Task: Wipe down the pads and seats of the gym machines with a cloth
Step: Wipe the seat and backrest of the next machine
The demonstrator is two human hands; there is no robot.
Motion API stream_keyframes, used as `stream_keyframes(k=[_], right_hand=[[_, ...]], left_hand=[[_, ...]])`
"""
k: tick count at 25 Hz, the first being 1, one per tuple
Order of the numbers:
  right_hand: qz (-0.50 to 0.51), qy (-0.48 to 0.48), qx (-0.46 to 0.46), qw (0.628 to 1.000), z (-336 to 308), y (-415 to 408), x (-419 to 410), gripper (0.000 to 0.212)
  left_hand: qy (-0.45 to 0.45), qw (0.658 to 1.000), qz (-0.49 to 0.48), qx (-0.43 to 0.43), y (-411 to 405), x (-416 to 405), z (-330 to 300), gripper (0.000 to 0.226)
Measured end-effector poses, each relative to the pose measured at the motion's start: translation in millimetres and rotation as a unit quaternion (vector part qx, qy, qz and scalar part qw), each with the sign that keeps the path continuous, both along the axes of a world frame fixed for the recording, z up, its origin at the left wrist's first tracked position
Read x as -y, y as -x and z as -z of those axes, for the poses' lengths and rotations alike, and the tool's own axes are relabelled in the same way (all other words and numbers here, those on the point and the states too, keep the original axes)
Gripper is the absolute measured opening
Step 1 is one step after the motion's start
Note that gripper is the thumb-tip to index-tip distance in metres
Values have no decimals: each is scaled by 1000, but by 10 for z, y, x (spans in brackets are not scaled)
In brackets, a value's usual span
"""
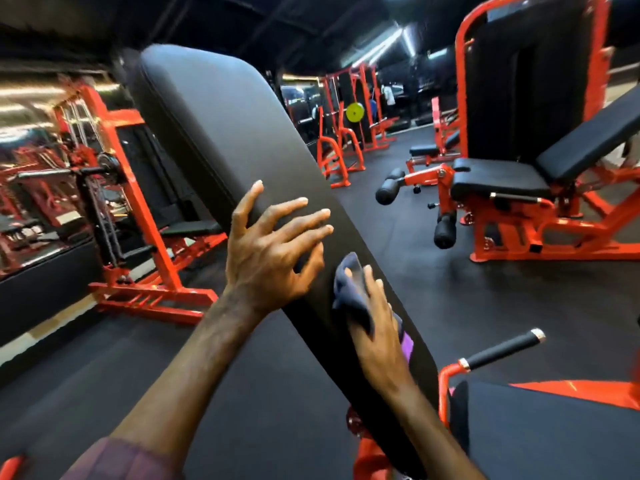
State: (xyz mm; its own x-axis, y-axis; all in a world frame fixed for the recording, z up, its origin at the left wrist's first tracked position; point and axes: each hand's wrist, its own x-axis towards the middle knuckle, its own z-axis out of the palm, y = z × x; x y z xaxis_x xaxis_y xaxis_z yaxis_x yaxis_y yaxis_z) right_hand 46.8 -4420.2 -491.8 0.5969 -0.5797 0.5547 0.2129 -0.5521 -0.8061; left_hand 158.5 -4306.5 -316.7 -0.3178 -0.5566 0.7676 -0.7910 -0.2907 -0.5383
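A long black back pad of a red-framed machine slants up from the lower right to the upper left. My left hand rests on its near edge with fingers spread across the pad. My right hand presses a dark purple cloth against the lower part of the pad, the cloth bunched under the fingers. The black seat of the same machine lies at the lower right.
A black-grip handle on a red bar sticks out above the seat. A red leg machine with black seat and roller pads stands at the right. A red rack is at the left. Dark rubber floor lies between.
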Motion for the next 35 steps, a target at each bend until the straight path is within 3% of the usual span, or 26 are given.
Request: stream_keyframes(k=[2,5,7,9,11,13,16,18,21,24,27,29,31,33,35], right_hand=[[-18,-72,-14,997,-331,-195,80,69],[-68,14,63,996,-275,-164,54,63],[-59,64,47,995,151,44,139,63],[-3,10,2,1000,301,-10,315,68],[-1,-56,-50,997,-60,-245,437,72],[-34,-8,-27,999,-261,-353,451,72],[-65,105,33,992,259,-184,579,68],[-16,51,15,998,616,-112,801,68],[3,-81,-60,995,238,-494,1007,63],[-31,-45,-7,998,87,-570,990,65],[-50,57,37,996,653,-232,960,74],[-16,-10,-18,1000,593,-285,1011,69],[-11,-87,-69,994,137,-472,996,70],[-46,-39,-27,998,-96,-530,872,68],[-76,55,35,995,188,-370,755,80]], left_hand=[[9,1000,6,-10,35,6,162,25],[25,999,-9,-20,87,13,336,27],[39,998,-30,-48,200,48,465,28],[68,994,-58,-69,293,110,553,27],[93,988,-85,-90,360,164,589,27],[107,985,-92,-97,390,186,604,27],[124,980,-114,-108,472,246,642,34],[122,979,-117,-109,518,277,703,38],[117,980,-119,-109,521,266,715,37],[119,980,-123,-105,515,270,725,35],[119,981,-110,-104,503,267,725,34],[120,982,-107,-103,490,272,722,33],[118,982,-104,-103,483,260,739,32],[117,983,-101,-99,463,249,750,32],[112,984,-97,-101,459,250,770,32]])
